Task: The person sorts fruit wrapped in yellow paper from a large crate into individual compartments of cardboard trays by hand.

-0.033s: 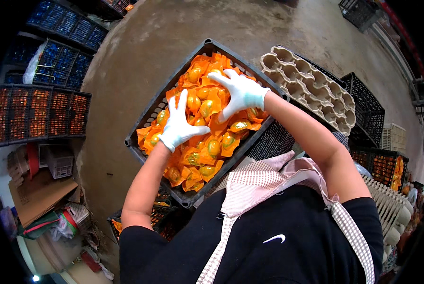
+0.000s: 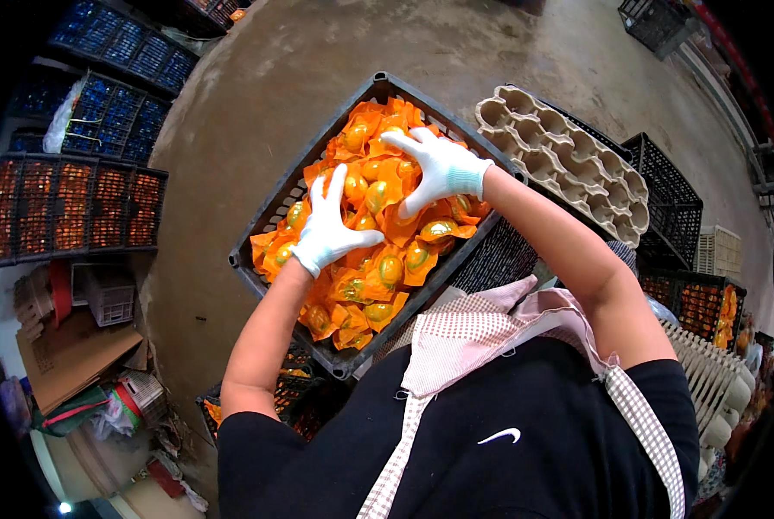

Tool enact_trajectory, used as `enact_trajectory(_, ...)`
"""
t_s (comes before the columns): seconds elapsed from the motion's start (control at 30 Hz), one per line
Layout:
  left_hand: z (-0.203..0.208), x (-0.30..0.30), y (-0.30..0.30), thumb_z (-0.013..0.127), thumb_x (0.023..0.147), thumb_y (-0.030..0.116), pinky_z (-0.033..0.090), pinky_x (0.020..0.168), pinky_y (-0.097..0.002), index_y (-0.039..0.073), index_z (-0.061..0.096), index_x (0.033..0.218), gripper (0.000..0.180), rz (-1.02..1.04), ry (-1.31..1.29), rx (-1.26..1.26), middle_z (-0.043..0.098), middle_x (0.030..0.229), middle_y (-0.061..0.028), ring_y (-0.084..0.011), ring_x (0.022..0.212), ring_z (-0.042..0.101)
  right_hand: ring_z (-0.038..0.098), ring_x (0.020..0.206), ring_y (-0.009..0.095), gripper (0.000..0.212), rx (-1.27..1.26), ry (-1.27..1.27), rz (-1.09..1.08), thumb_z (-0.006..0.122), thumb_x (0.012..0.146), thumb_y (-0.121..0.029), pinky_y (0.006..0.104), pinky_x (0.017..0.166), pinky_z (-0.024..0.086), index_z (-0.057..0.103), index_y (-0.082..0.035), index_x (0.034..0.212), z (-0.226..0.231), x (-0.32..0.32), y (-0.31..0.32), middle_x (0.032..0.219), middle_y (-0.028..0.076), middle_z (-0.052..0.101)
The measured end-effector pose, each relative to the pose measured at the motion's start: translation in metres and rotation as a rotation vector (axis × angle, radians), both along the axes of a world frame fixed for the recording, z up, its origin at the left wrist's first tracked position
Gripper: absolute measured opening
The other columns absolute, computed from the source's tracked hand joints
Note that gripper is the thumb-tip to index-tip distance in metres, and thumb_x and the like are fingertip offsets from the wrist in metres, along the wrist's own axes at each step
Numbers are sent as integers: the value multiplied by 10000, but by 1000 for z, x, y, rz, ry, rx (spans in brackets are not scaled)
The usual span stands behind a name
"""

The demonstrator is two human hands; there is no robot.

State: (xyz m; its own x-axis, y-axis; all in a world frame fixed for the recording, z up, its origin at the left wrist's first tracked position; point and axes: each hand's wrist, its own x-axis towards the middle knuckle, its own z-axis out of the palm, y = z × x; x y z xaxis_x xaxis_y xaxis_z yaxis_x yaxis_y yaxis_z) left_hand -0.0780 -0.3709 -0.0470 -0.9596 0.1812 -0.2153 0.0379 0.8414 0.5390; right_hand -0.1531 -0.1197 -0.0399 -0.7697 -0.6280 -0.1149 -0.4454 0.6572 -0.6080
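Observation:
A black plastic crate [image 2: 287,169] sits tilted in front of me, heaped with small rounded pieces [image 2: 390,270] in orange wrappers with shiny, partly green-marked tops. The wrappers hide what is inside. White gloves cover both hands. My left hand [image 2: 328,227] rests over the left middle of the heap, its fingers spread and pointing away from me. On the far right part of the heap lies my right hand [image 2: 441,169], fingers and thumb also apart. Neither hand is closed round a piece, though both appear to touch the wrappers.
Grey moulded pulp trays [image 2: 569,164] lie right of the crate, beside a black crate [image 2: 664,203]. Stacked crates with orange contents [image 2: 71,208] and blue contents [image 2: 115,112] line the left. Flattened cardboard [image 2: 76,363] lies lower left; more pulp trays [image 2: 707,372] stand lower right.

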Motion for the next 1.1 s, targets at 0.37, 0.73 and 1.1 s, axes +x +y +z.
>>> enact_trajectory(0.37,2,-5,-5,861,538,453,327,1140,-455,95,136,1562,1305,-185,-83,152,206,1526,-264,-424,1398,323,462,1174,537,1081,74,172,26,849,553,-407,548,949,492,341,-284,1500,7,57,0,1481,258,305)
enact_trajectory(0.73,-11,-11,-1,865,674,114,350,1132,-377,57,208,1538,1086,122,-451,966,405,1486,-124,-258,1364,421,393,1320,444,1094,1,-108,29,813,634,-445,443,1102,363,295,-65,1520,8,28,-4,1444,280,321)
enact_trajectory(1.1,-15,-11,3,798,655,41,442,1034,-352,39,334,1427,902,7,-222,754,519,1327,-88,-206,1226,526,428,1288,495,916,-147,-66,-338,674,697,-687,491,1086,384,472,-219,1458,-4,50,-29,1505,265,311)
